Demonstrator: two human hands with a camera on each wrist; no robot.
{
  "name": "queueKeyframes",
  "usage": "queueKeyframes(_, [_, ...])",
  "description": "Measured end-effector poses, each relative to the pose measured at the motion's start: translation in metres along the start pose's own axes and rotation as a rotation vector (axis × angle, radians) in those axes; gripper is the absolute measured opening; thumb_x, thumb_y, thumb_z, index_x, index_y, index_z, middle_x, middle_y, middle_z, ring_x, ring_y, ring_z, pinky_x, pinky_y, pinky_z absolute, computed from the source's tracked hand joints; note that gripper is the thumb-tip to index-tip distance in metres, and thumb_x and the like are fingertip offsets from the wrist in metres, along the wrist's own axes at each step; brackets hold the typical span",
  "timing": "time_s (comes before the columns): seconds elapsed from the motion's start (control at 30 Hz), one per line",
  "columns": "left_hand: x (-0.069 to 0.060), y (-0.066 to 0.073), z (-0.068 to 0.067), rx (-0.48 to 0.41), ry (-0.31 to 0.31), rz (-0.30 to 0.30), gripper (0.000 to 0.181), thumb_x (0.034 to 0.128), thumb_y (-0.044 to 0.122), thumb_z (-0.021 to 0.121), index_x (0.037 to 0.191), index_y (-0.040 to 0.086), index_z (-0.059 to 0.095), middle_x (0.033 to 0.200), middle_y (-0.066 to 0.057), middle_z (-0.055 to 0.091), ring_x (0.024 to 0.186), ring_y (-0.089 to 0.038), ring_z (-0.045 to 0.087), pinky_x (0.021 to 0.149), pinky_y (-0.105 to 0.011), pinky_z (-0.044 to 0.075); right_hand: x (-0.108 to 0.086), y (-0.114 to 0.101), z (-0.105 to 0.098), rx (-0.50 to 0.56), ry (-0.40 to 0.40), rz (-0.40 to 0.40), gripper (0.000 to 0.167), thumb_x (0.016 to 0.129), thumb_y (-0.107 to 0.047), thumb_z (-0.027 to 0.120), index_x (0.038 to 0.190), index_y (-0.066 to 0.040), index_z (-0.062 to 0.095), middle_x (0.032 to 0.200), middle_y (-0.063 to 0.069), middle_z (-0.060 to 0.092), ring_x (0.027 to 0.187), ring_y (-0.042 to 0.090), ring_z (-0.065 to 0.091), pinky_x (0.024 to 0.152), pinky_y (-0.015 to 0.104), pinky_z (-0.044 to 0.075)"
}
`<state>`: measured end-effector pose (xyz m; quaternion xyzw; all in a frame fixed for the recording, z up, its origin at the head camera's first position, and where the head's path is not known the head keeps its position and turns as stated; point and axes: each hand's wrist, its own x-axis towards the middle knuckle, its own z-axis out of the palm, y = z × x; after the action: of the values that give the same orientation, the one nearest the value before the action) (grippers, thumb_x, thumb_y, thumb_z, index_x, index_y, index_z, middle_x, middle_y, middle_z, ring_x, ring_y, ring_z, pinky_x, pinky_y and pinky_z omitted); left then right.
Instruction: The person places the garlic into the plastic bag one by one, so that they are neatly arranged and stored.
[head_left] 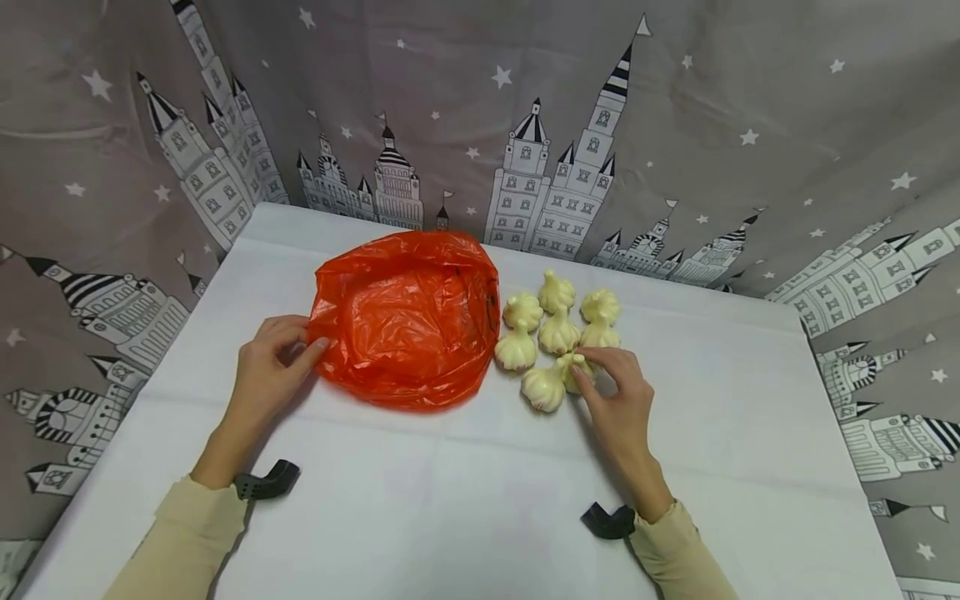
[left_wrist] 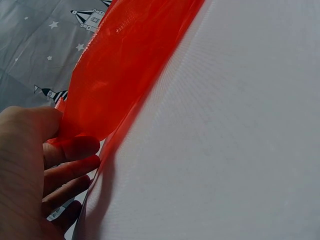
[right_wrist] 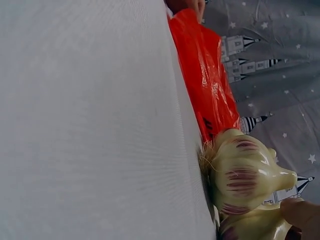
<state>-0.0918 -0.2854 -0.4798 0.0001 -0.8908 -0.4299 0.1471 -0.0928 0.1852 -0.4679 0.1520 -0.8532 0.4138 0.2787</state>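
A red plastic bag [head_left: 360, 371] lies spread with its mouth facing up on the white tabletop. My left hand [head_left: 272, 367] pinches the left edge of the bag's rim between thumb and forefinger; its other fingers are spread below in the left wrist view. To the right of the bag lie several garlic bulbs, cream with purple streaks. Thumb and fingertips of my right hand [head_left: 624, 404] pinch the stem of one garlic bulb [right_wrist: 255, 225]. A second garlic bulb [head_left: 543, 390] lies against it on the left.
Behind my right hand, other garlic bulbs [head_left: 558, 333] sit close together, one near the bag's right side. A grey cloth [head_left: 420, 83] printed with castles and stars hangs behind the white tabletop [head_left: 435, 500]. Dark wrist devices [head_left: 270, 482] are on both arms.
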Motion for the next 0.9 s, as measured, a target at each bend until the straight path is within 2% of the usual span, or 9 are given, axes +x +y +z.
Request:
queueKeyframes(0.33, [0.002,0.003,0.001,-0.01,0.002,0.008,0.022,0.0988,0.022,0.075,0.086,0.005,0.069,0.127,-0.013,0.07,0.121,-0.012,0.053,0.093,0.003,0.037,0.006,-0.007,-0.016,0.015,0.044,0.056,0.023,0.087,-0.005,0.086,0.109,-0.005,0.08,0.104,0.009,0.08,0.103,0.027,0.068,0.097,0.019,0.047])
queueKeyframes(0.63, [0.0,0.0,-0.001,0.004,-0.001,-0.011,0.023,0.099,0.026,0.075,0.09,0.005,0.072,0.128,-0.013,0.069,0.122,-0.019,0.055,0.092,0.004,0.036,0.012,-0.018,-0.03,0.041,0.1,0.118,0.024,0.082,0.001,0.088,0.105,-0.004,0.081,0.098,0.014,0.08,0.098,0.02,0.067,0.095,0.016,0.047])
queueKeyframes(0.77, [0.0,0.0,0.0,0.013,0.003,-0.007,0.024,0.0989,0.026,0.075,0.088,0.005,0.072,0.128,-0.013,0.07,0.121,-0.017,0.054,0.091,0.004,0.036,0.017,-0.024,-0.033,0.037,0.091,0.137,0.023,0.084,-0.003,0.088,0.106,-0.007,0.082,0.099,0.01,0.08,0.101,0.016,0.068,0.097,0.018,0.048])
queueKeyframes(0.9, [0.0,0.001,0.001,0.0,0.005,0.006,0.022,0.0987,0.024,0.076,0.089,0.004,0.073,0.126,-0.013,0.07,0.119,-0.012,0.053,0.092,0.004,0.036,0.021,-0.031,-0.035,0.038,0.079,0.137,0.023,0.085,-0.006,0.088,0.107,-0.009,0.082,0.1,0.008,0.08,0.102,0.018,0.067,0.098,0.019,0.048])
